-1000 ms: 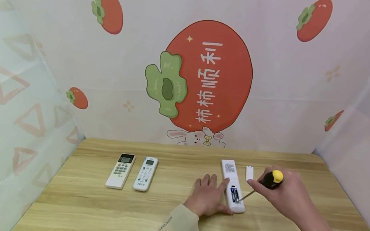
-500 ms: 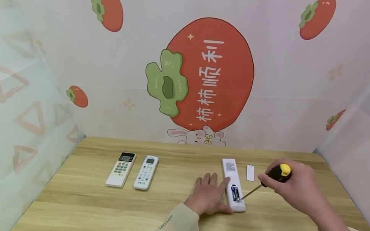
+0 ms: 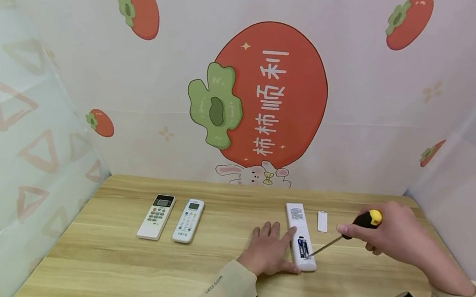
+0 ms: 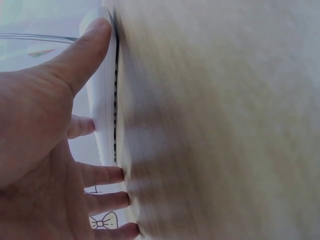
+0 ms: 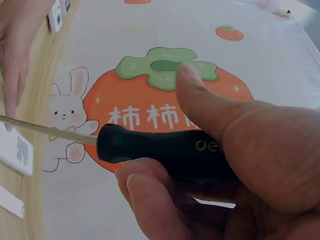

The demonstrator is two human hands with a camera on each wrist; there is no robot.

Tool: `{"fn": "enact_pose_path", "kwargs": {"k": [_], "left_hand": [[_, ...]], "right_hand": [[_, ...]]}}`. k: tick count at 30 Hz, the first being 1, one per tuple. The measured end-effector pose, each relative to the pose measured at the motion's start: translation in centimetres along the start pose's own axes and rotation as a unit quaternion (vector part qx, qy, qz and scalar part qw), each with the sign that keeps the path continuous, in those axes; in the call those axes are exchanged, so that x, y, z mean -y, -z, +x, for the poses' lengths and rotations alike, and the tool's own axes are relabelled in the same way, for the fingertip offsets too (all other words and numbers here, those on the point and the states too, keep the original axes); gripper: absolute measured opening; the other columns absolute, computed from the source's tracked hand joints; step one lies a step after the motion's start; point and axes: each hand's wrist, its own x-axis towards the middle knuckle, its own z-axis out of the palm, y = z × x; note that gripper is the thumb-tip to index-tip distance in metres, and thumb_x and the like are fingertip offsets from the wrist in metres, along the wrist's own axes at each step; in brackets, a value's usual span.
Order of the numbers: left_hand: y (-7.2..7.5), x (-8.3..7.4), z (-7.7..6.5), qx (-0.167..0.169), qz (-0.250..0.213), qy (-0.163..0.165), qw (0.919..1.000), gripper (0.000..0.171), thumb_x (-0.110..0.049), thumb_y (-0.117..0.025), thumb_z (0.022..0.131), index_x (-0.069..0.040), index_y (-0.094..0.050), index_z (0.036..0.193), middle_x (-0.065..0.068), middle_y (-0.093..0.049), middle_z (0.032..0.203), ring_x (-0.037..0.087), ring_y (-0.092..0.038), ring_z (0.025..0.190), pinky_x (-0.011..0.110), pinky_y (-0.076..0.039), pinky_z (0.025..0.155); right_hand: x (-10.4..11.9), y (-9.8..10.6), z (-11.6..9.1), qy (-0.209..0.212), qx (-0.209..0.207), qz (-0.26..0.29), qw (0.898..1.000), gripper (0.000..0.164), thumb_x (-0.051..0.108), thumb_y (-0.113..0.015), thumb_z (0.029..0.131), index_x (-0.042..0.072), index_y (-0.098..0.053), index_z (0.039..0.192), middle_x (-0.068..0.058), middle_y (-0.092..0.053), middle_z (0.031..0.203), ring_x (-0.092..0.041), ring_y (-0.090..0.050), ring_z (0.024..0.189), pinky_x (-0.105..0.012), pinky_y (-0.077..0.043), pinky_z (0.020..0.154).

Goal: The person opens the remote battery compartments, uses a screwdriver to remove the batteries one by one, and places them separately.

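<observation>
A white remote control (image 3: 299,230) lies back side up, its compartment uncovered and batteries (image 3: 303,248) showing inside. My left hand (image 3: 266,253) rests beside it with spread fingers; thumb and index finger press its left edge, while other fingertips touch the table. In the left wrist view the thumb (image 4: 92,47) lies along the remote's side. My right hand (image 3: 403,233) grips a black-and-yellow screwdriver (image 3: 362,224) by the handle. The slanted shaft runs down to the lower end of the battery compartment; exact tip contact is too small to tell.
A small white battery cover (image 3: 322,222) lies right of the remote. Two more remotes, one with a black top (image 3: 156,217) and one all white (image 3: 188,221), lie face up at the left. A printed curtain (image 3: 354,148) stands behind the wooden table (image 3: 108,261).
My right hand has moved right and tilted the screwdriver handle lower, its tip staying by the compartment's lower end. The left hand and remote have stayed in place.
</observation>
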Motion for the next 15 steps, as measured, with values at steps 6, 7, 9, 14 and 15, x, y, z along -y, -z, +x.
{"fn": "enact_pose_path", "kwargs": {"k": [6,7,9,14,15], "left_hand": [[0.1,-0.1,0.0,-0.001,0.003,0.0,1.0,0.096,-0.074,-0.067,0.08,-0.037,-0.029,0.16,0.011,-0.033,0.16,0.034,-0.03,0.147,0.055,-0.028,0.116],[0.1,-0.1,0.0,0.0,0.002,0.001,1.0,0.096,-0.074,-0.067,0.08,-0.037,-0.029,0.16,0.011,-0.033,0.16,0.034,-0.029,0.147,0.055,-0.028,0.116],[0.0,-0.1,0.0,0.002,0.0,0.003,1.0,0.096,-0.074,-0.067,0.08,-0.037,-0.029,0.16,0.011,-0.033,0.161,0.034,-0.029,0.148,0.055,-0.027,0.117],[-0.1,-0.1,0.0,0.003,0.001,0.004,1.0,0.096,-0.075,-0.066,0.081,-0.038,-0.028,0.161,0.01,-0.032,0.161,0.033,-0.028,0.148,0.055,-0.027,0.117],[-0.1,-0.1,0.0,0.003,0.001,0.004,1.0,0.096,-0.075,-0.066,0.081,-0.038,-0.028,0.161,0.01,-0.032,0.161,0.034,-0.028,0.148,0.055,-0.027,0.117]], "right_hand": [[-0.4,0.6,0.6,-0.029,0.01,0.033,0.999,0.035,0.048,-0.075,0.09,0.014,-0.072,0.083,0.002,-0.06,0.058,-0.015,-0.062,0.052,-0.03,-0.051,0.054],[-0.6,0.5,0.8,-0.038,0.015,0.055,0.998,0.034,0.045,-0.075,0.091,0.012,-0.072,0.086,0.0,-0.061,0.059,-0.016,-0.062,0.053,-0.03,-0.053,0.054],[-1.0,0.2,1.1,-0.057,0.022,0.101,0.993,0.033,0.039,-0.075,0.092,0.006,-0.07,0.089,-0.004,-0.061,0.062,-0.019,-0.063,0.055,-0.033,-0.055,0.054],[-2.1,-0.3,2.0,-0.095,0.029,0.157,0.983,0.036,0.036,-0.075,0.093,0.002,-0.065,0.086,-0.007,-0.061,0.065,-0.022,-0.062,0.056,-0.036,-0.057,0.054],[-2.3,-0.3,2.1,-0.1,0.031,0.159,0.982,0.038,0.037,-0.075,0.092,0.002,-0.065,0.085,-0.007,-0.061,0.065,-0.021,-0.062,0.056,-0.036,-0.057,0.054]]}}
